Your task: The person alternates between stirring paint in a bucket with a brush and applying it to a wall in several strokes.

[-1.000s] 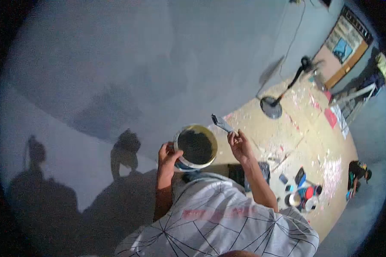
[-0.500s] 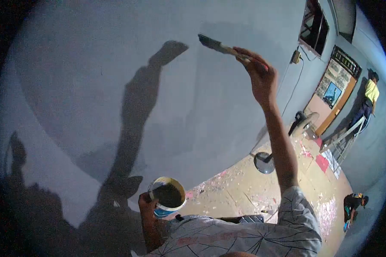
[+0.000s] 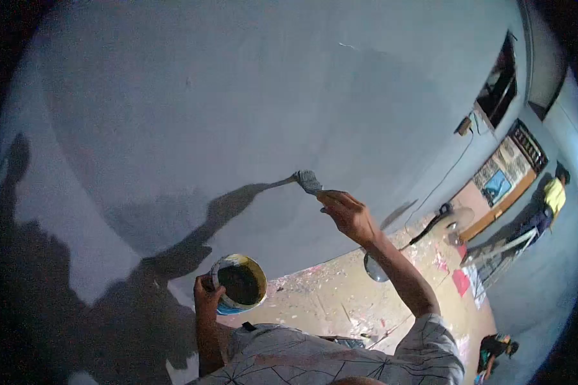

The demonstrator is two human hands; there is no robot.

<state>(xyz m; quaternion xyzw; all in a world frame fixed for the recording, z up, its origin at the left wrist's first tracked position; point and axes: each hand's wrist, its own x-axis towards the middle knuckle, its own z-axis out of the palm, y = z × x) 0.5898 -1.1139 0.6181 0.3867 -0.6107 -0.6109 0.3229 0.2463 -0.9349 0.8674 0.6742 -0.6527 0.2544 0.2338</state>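
Observation:
My right hand (image 3: 349, 215) is closed round the handle of a paintbrush (image 3: 309, 181). Its grey-coated bristles meet the grey wall (image 3: 250, 115), where the brush's shadow joins its tip. Low at the left, my left hand (image 3: 208, 293) grips the rim of a paint bucket (image 3: 261, 282), thumb over the edge. The bucket is tilted toward me, and dark grey paint (image 3: 239, 283) lies inside. Its outside is partly blue, and the upper inner wall has yellowish smears.
A stand fan (image 3: 456, 221) stands by the wall, its round base (image 3: 375, 268) on the paint-spattered floor (image 3: 315, 295). Beyond, a person in yellow (image 3: 554, 196) is on a ladder (image 3: 504, 256). Another person (image 3: 494, 353) bends at lower right. A cable hangs from a socket box (image 3: 462, 126).
My right hand has brought the paintbrush down from high on the wall to a lower spot. The view has tilted and shifted; the left hand still holds the bucket.

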